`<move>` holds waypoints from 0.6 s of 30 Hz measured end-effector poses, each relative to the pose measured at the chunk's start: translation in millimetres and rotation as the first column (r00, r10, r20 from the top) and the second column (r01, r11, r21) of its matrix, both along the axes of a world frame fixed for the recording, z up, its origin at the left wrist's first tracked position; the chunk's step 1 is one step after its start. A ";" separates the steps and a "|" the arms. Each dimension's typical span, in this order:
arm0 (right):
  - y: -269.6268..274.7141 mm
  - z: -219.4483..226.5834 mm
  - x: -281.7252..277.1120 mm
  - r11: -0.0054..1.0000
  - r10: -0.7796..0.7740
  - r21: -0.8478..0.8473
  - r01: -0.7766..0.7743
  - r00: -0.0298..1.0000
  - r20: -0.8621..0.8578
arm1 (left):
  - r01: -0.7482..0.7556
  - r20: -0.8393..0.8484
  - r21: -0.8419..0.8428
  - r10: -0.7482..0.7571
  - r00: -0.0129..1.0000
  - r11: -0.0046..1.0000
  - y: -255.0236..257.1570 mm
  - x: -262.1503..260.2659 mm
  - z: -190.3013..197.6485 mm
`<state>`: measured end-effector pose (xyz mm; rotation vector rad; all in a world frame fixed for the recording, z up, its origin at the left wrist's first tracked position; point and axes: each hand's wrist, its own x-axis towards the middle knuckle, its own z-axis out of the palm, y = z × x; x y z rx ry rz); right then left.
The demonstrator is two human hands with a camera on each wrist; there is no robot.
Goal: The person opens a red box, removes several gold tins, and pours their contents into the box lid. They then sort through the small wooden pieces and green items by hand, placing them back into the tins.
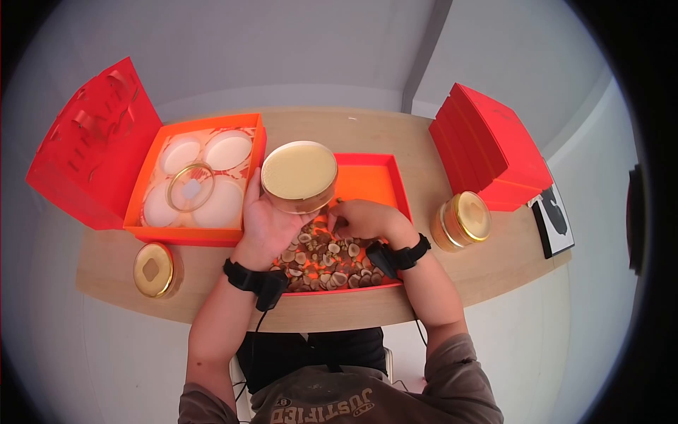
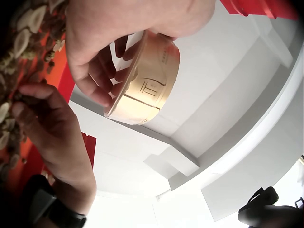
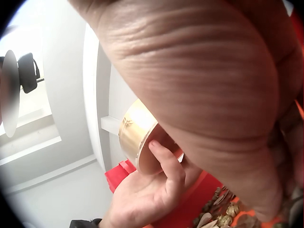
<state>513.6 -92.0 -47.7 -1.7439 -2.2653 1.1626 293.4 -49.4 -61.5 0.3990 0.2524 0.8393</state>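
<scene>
My left hand [image 1: 268, 226], palm up, holds a round jar [image 1: 299, 172] with a gold label from below, thumb along its side. In the left wrist view, the fingers bend under the base of the jar [image 2: 149, 80]. Just right of it, my right hand [image 1: 367, 218] reaches down into the shallow red tray [image 1: 399, 187]. Its thumb and forefinger pinch a small dark brown dried piece [image 1: 341, 223]. Brown-rimmed pale dried slices [image 1: 332, 272] and small yellowish buds cover the near part of the tray's orange floor.
At left stands an open red gift box [image 1: 138, 212] with round white recesses; a clear gold-rimmed lid [image 1: 191, 187] lies on its insert. Gold-lidded jars stand at front left [image 1: 157, 270] and right [image 1: 462, 219]. A red box [image 1: 487, 148] is at back right, beside a black-and-white box [image 1: 554, 219].
</scene>
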 end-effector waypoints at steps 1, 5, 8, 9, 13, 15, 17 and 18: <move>1.3 -3.7 1.8 0.999 0.033 0.042 -0.033 0.999 0.018 | 0.002 -0.007 0.000 -0.002 1.000 1.000 0.5 -0.3 -0.9; 1.6 -4.8 0.9 0.994 0.007 0.110 -0.007 1.000 0.002 | 0.001 -0.007 -0.011 -0.001 1.000 1.000 0.9 -0.6 -1.7; 3.6 -7.0 2.2 0.981 -0.023 0.190 0.033 0.998 -0.056 | -0.002 0.002 -0.022 0.002 1.000 1.000 0.6 0.0 -0.7; 4.7 -8.5 2.5 0.981 -0.023 0.191 0.033 0.998 -0.056 | 0.003 0.013 -0.021 -0.002 1.000 1.000 0.3 0.0 -0.2; 6.4 -11.6 3.2 0.967 -0.081 0.236 0.095 0.994 -0.068 | 0.007 0.029 -0.010 -0.007 1.000 1.000 -0.7 0.3 0.9; 6.4 -10.9 3.1 0.965 -0.080 0.244 0.090 0.996 -0.050 | 0.016 0.043 -0.007 -0.016 0.999 1.000 1.0 -0.4 -2.1; 6.1 -9.0 2.9 0.971 -0.068 0.229 0.072 0.997 -0.024 | 0.026 0.056 -0.004 -0.026 0.998 1.000 1.7 -0.7 -3.4; 6.1 -9.2 3.5 0.971 -0.068 0.229 0.072 0.997 -0.024 | 0.018 0.043 -0.014 -0.018 0.999 1.000 0.6 0.0 -1.2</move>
